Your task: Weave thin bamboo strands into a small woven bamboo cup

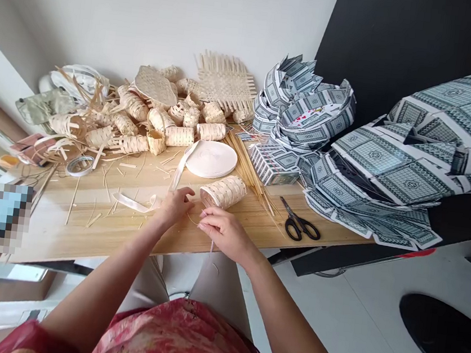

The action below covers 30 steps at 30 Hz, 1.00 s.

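A woven strip cup (228, 191) lies on its side near the table's front edge, its mouth towards me. Just in front of that mouth, my right hand (225, 233) pinches a thin pale strand, whose end hangs over the table edge. My left hand (175, 206) is to the left of the cup with its fingers curled in. A fine strand curves between the two hands; what the left fingertips hold is too small to make out. Beyond my left hand lies a white ribbon roll (214, 160), with a loose ribbon length (132, 203) trailing beside my wrist.
Black-handled scissors (300, 226) lie right, near long thin sticks (250, 167). Several woven cups (179, 136) are heaped behind, with a tape roll (79, 165) at left. Folded playing-card pieces (382, 159) and a card box (274, 164) fill the right side. Scraps litter the wooden table (105, 235).
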Each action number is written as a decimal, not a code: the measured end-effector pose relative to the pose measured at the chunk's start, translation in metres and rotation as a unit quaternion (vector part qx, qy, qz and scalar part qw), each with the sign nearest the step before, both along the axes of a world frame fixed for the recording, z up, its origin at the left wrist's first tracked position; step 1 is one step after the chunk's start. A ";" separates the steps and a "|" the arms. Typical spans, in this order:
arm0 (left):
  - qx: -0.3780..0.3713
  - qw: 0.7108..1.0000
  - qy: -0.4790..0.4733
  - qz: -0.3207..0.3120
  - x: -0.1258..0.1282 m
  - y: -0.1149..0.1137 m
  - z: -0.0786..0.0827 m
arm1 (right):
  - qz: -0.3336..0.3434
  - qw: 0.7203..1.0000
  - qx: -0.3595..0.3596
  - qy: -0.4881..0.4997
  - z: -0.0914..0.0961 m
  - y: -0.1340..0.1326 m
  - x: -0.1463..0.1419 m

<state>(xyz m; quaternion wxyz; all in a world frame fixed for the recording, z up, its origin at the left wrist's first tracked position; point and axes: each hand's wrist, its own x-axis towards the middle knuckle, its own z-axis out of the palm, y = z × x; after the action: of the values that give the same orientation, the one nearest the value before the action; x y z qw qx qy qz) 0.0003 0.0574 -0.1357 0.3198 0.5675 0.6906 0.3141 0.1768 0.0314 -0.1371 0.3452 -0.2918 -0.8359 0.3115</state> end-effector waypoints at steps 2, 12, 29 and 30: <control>0.010 1.000 0.011 0.017 -0.001 -0.001 0.004 | -0.007 1.000 -0.003 -0.004 -0.001 0.002 0.002; 0.002 0.982 -0.188 0.022 0.002 -0.013 0.007 | -0.121 0.991 0.012 0.054 0.000 -0.003 0.001; -0.020 0.960 -0.272 -0.065 -0.005 -0.024 0.012 | -0.231 0.961 0.072 -0.135 0.004 0.013 -0.006; -0.012 0.965 -0.250 -0.073 -0.004 -0.026 0.013 | -0.241 0.957 0.072 -0.145 0.002 0.016 -0.009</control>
<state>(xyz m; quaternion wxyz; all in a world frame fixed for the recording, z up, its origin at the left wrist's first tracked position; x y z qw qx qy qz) -0.0041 0.0313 -0.1226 0.5115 0.5160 0.5487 0.4135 0.1680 0.0477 -0.1347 0.3058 -0.5010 -0.8018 0.1122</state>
